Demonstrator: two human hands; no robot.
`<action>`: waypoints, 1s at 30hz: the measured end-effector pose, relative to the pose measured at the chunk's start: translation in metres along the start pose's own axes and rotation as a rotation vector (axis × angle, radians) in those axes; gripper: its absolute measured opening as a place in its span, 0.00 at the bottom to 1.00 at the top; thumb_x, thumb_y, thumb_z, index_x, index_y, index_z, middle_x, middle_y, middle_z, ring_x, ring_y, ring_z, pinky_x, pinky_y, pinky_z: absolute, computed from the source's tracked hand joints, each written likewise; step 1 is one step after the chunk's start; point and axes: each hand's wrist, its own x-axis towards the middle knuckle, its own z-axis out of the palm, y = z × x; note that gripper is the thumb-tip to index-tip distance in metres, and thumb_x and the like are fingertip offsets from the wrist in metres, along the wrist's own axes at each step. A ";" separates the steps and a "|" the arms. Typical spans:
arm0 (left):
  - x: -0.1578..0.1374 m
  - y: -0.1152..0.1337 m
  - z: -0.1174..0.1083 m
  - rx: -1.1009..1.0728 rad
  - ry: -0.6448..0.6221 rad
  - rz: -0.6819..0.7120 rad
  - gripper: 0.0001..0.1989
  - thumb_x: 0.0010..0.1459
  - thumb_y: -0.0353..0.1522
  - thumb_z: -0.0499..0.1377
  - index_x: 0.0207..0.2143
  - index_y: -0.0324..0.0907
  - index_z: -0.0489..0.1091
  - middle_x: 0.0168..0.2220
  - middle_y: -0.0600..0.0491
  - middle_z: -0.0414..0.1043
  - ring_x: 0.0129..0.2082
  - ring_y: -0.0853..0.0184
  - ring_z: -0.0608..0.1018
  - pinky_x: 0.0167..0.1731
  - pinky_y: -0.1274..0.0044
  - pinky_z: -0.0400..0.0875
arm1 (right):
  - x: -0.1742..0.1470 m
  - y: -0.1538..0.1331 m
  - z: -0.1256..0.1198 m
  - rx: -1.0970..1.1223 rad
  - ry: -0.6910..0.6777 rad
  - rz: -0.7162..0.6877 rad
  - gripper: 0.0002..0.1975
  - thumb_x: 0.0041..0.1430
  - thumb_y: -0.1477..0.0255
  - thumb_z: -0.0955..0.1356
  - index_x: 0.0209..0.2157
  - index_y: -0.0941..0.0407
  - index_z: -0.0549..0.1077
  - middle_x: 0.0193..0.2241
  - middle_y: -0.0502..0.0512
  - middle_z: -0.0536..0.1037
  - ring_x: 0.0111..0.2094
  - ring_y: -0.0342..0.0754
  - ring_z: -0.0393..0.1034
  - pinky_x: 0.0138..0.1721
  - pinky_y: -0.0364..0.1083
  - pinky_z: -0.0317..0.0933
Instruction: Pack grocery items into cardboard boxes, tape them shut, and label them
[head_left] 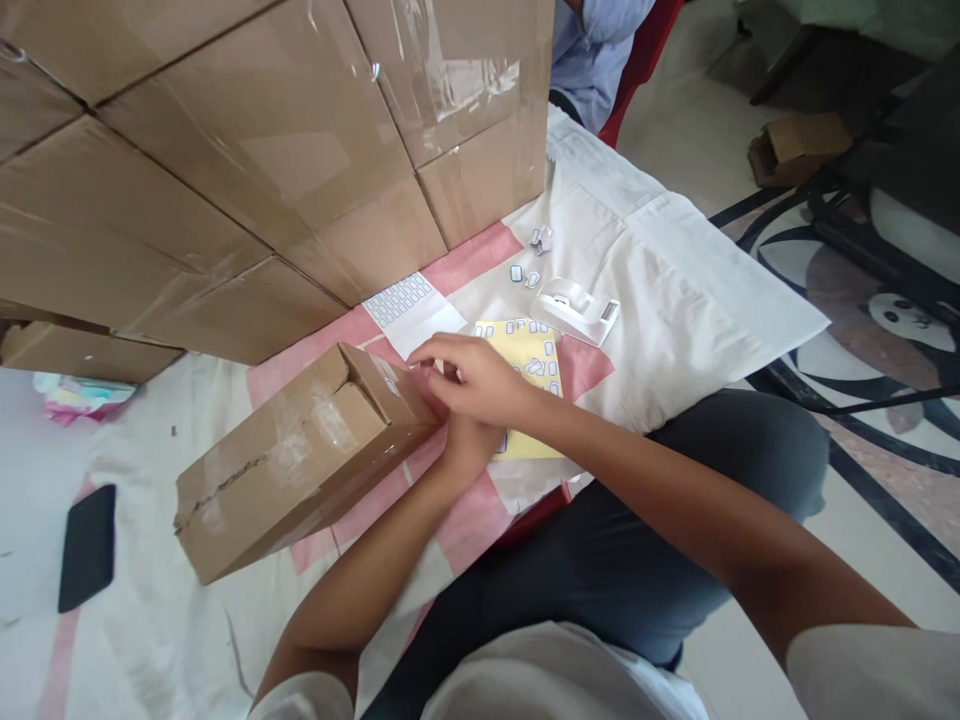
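Note:
My right hand (480, 378) is closed, thumb and fingertips pinched together at the near right end of a taped cardboard box (285, 460). Whatever lies between the fingertips is too small to make out. Below it, my left hand (471, 440) rests against the same end of the box, its fingers mostly hidden by the right hand. Under and beside the hands lies a yellow sheet (517, 442) bearing several small blue-edged labels. A white sheet of printed labels (405, 305) lies just beyond the fingertips.
Stacked cardboard boxes (262, 130) wall off the far side. A white tape dispenser (577, 310) and loose label scraps (516, 272) lie to the right on the cloth (645, 370). A black phone (88, 548) lies at left. Another person's sleeve (600, 50) shows behind the stack.

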 end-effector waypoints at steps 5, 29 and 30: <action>-0.014 0.004 -0.011 0.023 -0.058 0.060 0.08 0.64 0.34 0.59 0.41 0.41 0.77 0.29 0.56 0.75 0.28 0.69 0.75 0.31 0.80 0.71 | 0.019 0.005 -0.040 -0.064 0.286 0.085 0.10 0.62 0.79 0.63 0.40 0.56 0.74 0.34 0.50 0.78 0.29 0.42 0.66 0.33 0.44 0.61; -0.026 0.017 -0.014 0.086 0.097 0.278 0.03 0.63 0.33 0.63 0.39 0.44 0.74 0.34 0.55 0.81 0.23 0.73 0.73 0.25 0.79 0.64 | 0.021 0.004 -0.049 -0.037 0.344 0.037 0.10 0.59 0.77 0.62 0.37 0.58 0.75 0.33 0.51 0.78 0.26 0.41 0.62 0.30 0.43 0.57; -0.034 0.027 -0.021 0.169 0.085 0.400 0.02 0.64 0.32 0.63 0.39 0.44 0.74 0.32 0.56 0.81 0.23 0.73 0.73 0.25 0.78 0.64 | 0.021 0.005 -0.048 -0.026 0.331 0.044 0.10 0.59 0.77 0.63 0.37 0.58 0.75 0.33 0.50 0.78 0.25 0.41 0.62 0.30 0.43 0.57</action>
